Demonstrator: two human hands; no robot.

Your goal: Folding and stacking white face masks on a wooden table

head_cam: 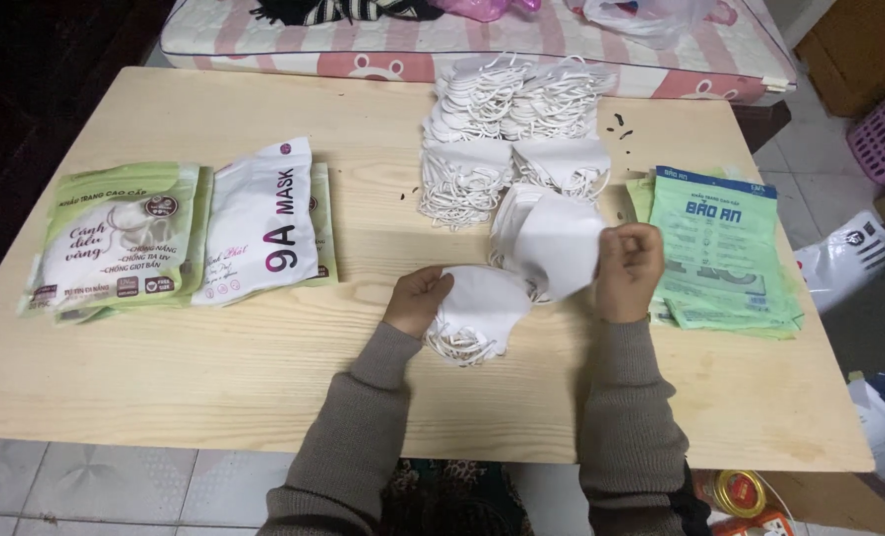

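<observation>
White mask (560, 243) hangs pinched in the fingers of your right hand (629, 270), just above the small mask pile (477, 316). Your left hand (418, 300) is closed on that pile's left edge, holding it down on the counter (264, 367).

Two hands are at work, the left hand (418, 298) and the right hand (629, 270). White masks (507, 129) lie in heaps too many to count. Two stacks of pouches: left stack (175, 233), green stack (725, 253).
</observation>
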